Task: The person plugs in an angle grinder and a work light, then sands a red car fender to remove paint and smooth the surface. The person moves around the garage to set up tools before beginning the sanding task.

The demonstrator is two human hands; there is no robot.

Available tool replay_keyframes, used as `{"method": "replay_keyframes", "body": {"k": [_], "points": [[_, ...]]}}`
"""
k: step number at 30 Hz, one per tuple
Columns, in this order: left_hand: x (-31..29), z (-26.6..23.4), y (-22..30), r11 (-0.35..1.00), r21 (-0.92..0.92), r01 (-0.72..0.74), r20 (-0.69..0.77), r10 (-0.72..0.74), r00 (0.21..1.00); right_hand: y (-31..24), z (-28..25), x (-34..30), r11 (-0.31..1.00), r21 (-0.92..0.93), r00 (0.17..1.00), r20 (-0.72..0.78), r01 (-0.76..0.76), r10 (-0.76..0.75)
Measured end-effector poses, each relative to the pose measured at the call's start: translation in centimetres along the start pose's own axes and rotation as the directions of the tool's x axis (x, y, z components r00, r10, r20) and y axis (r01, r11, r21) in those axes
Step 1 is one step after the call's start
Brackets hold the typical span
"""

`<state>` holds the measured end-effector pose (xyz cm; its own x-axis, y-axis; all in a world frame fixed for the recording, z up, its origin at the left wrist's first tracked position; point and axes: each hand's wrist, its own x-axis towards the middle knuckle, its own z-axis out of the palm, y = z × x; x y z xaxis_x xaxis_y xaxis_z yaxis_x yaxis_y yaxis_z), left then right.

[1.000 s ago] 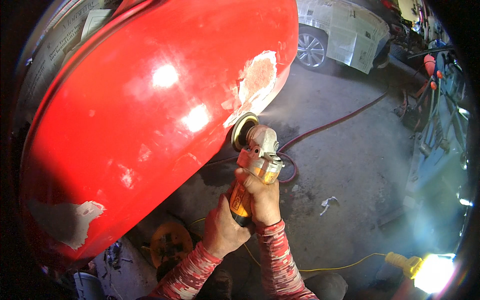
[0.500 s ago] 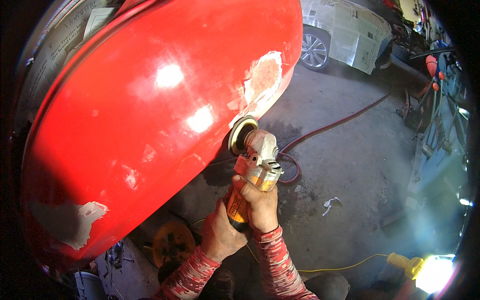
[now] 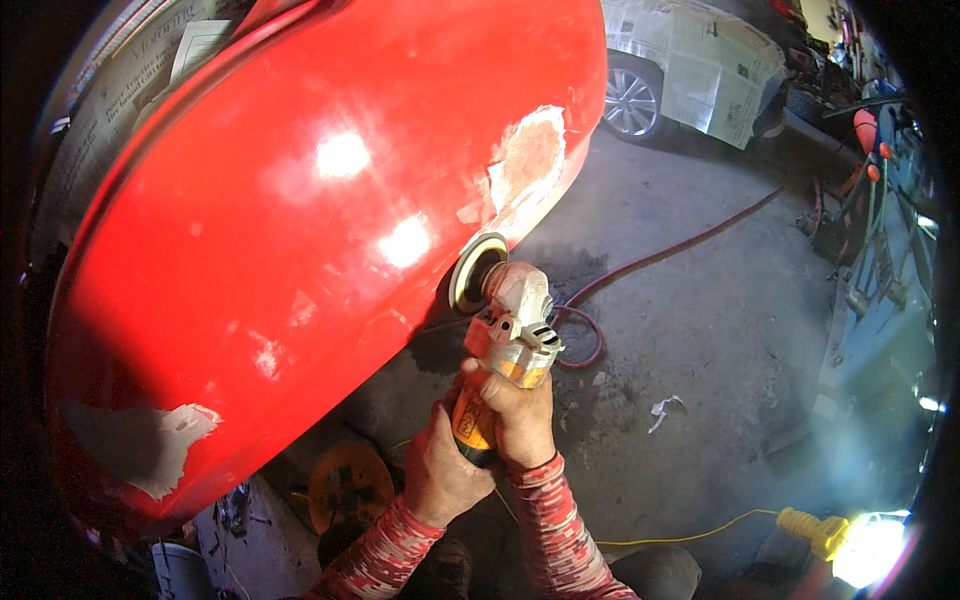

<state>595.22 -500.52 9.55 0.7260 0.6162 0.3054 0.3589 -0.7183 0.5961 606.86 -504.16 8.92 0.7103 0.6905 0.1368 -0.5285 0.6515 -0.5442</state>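
Observation:
Both my hands grip a yellow-and-grey angle grinder (image 3: 512, 325) with a round sanding disc (image 3: 474, 275) at its head. My left hand (image 3: 440, 465) wraps the rear of the body, and my right hand (image 3: 524, 415) closes round it nearer the head. The disc's edge lies against or very close to the lower edge of a glossy red car panel (image 3: 250, 260); exact contact is hard to tell. Just above the disc is a sanded, pale patch (image 3: 530, 160). A larger bare grey patch (image 3: 150, 445) marks the panel's lower left.
A red hose (image 3: 680, 245) loops over the concrete floor. At the lower right a yellow work lamp (image 3: 825, 532) shines, its yellow cord (image 3: 680, 538) running left. Behind stands a paper-masked car (image 3: 690, 70). A white bucket (image 3: 182, 572) and an orange-brown disc-shaped object (image 3: 350, 487) sit below the panel.
The grinder's head and disc have shifted slightly left and down along the panel's edge. Both hands keep their hold.

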Motion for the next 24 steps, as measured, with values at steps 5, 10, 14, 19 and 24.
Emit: {"method": "replay_keyframes", "body": {"k": [5, 10, 14, 19, 24], "points": [[0.16, -0.50, -0.10, 0.996, 0.067, -0.066, -0.029, 0.068, 0.997, 0.73, -0.38, 0.11, 0.996, 0.080, 0.998, 0.040, 0.042, -0.045], [0.10, -0.85, 0.23, 0.995, 0.098, 0.013, -0.009, -0.012, 1.000, 1.00, -0.40, 0.27, 0.999, 0.040, 0.999, 0.052, -0.001, -0.001], [0.18, -0.86, 0.29, 0.987, 0.141, 0.075, 0.051, -0.082, 0.995, 0.93, -0.21, 0.17, 0.998, 0.028, 0.999, -0.001, 0.052, -0.052], [0.22, -0.63, 0.27, 0.994, 0.113, -0.015, -0.035, 0.019, 0.999, 0.76, -0.25, 0.13, 1.000, -0.013, 1.000, 0.017, 0.018, -0.018], [0.29, -0.64, -0.08, 0.996, 0.087, -0.016, 0.004, 0.016, 1.000, 0.80, -0.08, 0.20, 0.999, -0.033, 0.999, -0.028, 0.033, -0.034]]}}
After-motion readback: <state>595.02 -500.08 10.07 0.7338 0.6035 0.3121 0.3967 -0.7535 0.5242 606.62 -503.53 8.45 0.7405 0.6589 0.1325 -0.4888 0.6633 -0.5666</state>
